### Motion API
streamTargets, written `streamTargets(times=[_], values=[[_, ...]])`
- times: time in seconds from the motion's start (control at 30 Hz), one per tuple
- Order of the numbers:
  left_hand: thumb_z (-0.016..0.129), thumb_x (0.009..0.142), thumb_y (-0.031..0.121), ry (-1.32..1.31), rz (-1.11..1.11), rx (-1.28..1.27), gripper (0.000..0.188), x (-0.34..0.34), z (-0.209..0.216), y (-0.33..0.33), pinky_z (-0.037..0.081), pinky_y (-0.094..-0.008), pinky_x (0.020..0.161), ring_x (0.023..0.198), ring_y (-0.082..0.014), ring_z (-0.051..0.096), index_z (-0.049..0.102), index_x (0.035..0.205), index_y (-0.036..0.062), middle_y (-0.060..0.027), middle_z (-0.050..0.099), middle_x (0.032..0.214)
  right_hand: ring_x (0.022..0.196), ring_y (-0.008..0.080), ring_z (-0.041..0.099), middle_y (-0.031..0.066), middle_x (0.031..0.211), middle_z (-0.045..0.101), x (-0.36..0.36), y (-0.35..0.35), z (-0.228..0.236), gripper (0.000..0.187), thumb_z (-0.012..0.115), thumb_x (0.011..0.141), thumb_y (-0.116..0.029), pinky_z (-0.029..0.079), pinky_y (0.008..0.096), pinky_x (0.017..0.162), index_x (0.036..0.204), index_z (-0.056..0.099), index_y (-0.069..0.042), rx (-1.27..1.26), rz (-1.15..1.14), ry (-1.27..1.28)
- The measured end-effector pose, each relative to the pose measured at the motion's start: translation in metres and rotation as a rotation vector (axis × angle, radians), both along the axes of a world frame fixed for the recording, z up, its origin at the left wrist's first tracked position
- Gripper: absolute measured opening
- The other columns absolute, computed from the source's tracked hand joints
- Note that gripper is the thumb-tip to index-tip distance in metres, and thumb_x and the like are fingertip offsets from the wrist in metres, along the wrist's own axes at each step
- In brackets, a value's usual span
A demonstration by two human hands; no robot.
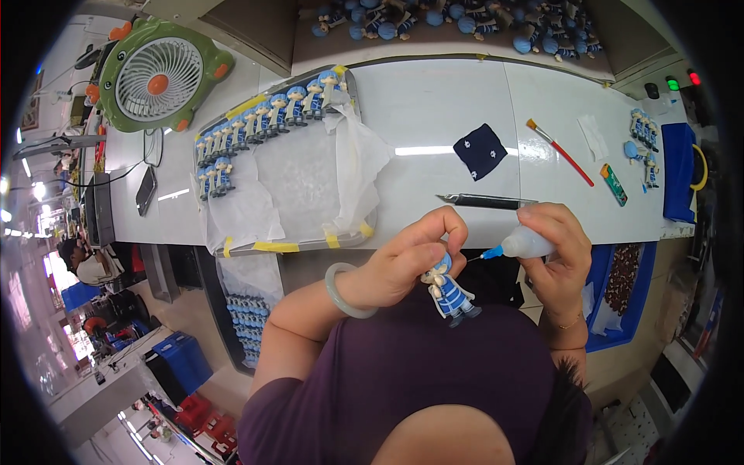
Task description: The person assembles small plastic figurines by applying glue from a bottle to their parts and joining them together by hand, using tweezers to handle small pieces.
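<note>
Nearest to us is the wearer's purple shirt (pixel 387 364), below and to the right of our landmark, the paper-lined tray (pixel 311 243) edged with strips of yellow tape (pixel 277 247); just past the tray's lower right corner, on the wearer's side, we see the left hand (pixel 399 260), a pale bangle (pixel 341 291) at its wrist, its thumb and fingers clamped on the head of a blue-haired figurine (pixel 451 296) in a blue-and-white striped outfit, which tilts with its feet down and to the right; farther right of the tray, the right hand (pixel 559 246) is wrapped around a white squeeze bottle (pixel 528 242), whose blue nozzle (pixel 493 252) points toward the figurine's head; we cannot tell whether its thin end touches anything.

Inside the tray, along its far side, we find a row of matching figurines (pixel 277 112), with a shorter row at its left; right of the tray lie a craft knife (pixel 484 201), a navy cloth (pixel 480 151) and, farther off, a red-handled paintbrush (pixel 562 153); left of the tray stands a green fan (pixel 159 81) with an orange hub; nearer the tray lies a dark smartphone (pixel 146 190).
</note>
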State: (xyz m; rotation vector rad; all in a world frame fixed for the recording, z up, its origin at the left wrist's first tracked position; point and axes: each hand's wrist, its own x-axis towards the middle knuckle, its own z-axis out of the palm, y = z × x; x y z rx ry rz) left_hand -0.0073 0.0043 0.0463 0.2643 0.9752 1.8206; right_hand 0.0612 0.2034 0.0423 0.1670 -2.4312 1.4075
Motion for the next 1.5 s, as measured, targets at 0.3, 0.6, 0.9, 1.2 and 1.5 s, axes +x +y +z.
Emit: streamTargets(times=[0.3,0.6,0.9,1.2,1.5], values=[[0.036,0.084,0.031,-0.389,-0.099,0.193,0.026,-0.002,-0.01,-0.003,0.027,-0.0204,0.043,0.048,-0.0093,0.036,0.038,0.08,0.0047,-0.0035,0.039,0.058,0.079,0.0248,0.055,0.0085,0.091,0.057,-0.002,-0.001,0.007,0.04,0.065,0.054,0.006,0.046,0.0306,0.068,0.093,0.062,-0.006,0.211,-0.016,0.156],[0.037,0.084,0.037,-0.435,-0.087,0.063,0.032,0.003,-0.014,0.0,0.023,-0.0218,0.038,0.041,-0.01,0.031,0.037,0.078,0.005,-0.0028,0.037,0.05,0.083,0.0252,0.054,0.0083,0.094,0.056,-0.002,0.004,0.014,0.036,0.061,0.056,0.001,0.047,0.0318,0.069,0.092,0.064,-0.006,0.379,0.029,0.237],[0.038,0.083,0.038,-0.408,-0.12,0.07,0.033,0.002,-0.018,-0.004,0.022,-0.0216,0.037,0.04,-0.0093,0.029,0.038,0.078,0.0056,-0.0025,0.036,0.049,0.088,0.022,0.053,0.0049,0.097,0.055,-0.001,0.001,0.017,0.031,0.064,0.059,-0.004,0.048,0.0281,0.07,0.09,0.065,-0.01,0.48,0.003,0.353],[0.037,0.083,0.037,-0.425,-0.108,0.068,0.032,0.003,-0.019,-0.002,0.023,-0.0215,0.037,0.039,-0.0095,0.031,0.038,0.079,0.0057,-0.0024,0.037,0.048,0.089,0.0208,0.052,0.0036,0.097,0.055,0.001,0.0,0.016,0.029,0.063,0.06,-0.007,0.047,0.0258,0.068,0.089,0.065,-0.011,0.548,-0.004,0.388],[0.036,0.083,0.037,-0.459,-0.118,0.079,0.032,0.003,-0.018,-0.003,0.023,-0.0217,0.037,0.04,-0.0098,0.03,0.038,0.079,0.0056,-0.0027,0.037,0.049,0.086,0.0196,0.051,0.0029,0.097,0.055,0.003,-0.003,0.019,0.028,0.063,0.062,-0.008,0.046,0.0249,0.066,0.089,0.064,-0.011,0.564,-0.011,0.422]])
